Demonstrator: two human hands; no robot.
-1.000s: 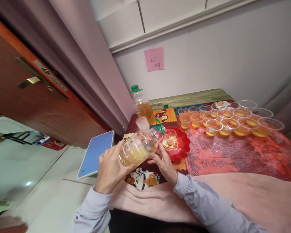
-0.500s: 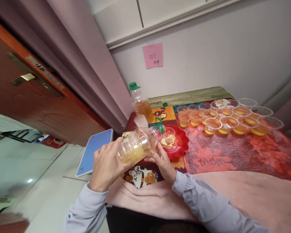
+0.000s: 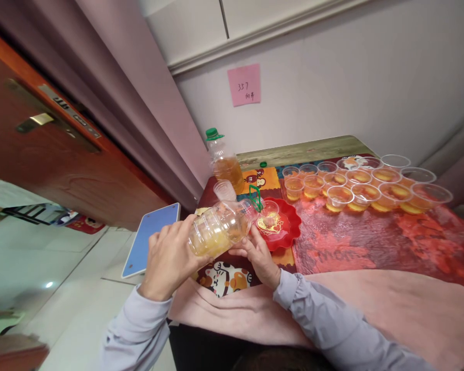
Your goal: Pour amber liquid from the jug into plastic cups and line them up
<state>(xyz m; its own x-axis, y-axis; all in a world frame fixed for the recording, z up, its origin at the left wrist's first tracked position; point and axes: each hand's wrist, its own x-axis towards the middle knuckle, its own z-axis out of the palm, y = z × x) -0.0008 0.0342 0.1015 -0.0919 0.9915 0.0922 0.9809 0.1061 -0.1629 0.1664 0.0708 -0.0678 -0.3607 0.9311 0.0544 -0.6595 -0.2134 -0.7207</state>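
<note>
My left hand (image 3: pixel 172 260) is closed around the base end of a clear plastic bottle (image 3: pixel 216 229) with some yellow liquid inside. The bottle lies tilted, its neck pointing right toward a clear plastic cup (image 3: pixel 269 214) on a scalloped red tray (image 3: pixel 292 226). Under the neck end, my right hand (image 3: pixel 259 257) grips the bottle with its fingers, partly hidden behind it. A green handle ring (image 3: pixel 255 198) stands up at the bottle's neck. Just behind the bottle is a stack of clear cups (image 3: pixel 224 190). Whether liquid is flowing from the mouth is hard to make out.
A larger bottle (image 3: pixel 228 170) with a green cap and amber liquid stands at the back left, near a loose green cap (image 3: pixel 263 164). Rows of cups holding yellow liquid (image 3: pixel 365 193) fill the table's right side. A blue board (image 3: pixel 152 239) sits left of the table.
The view has shifted very slightly. Both hands keep their hold, and the bottle stays at nearly the same tilt by the red tray.
</note>
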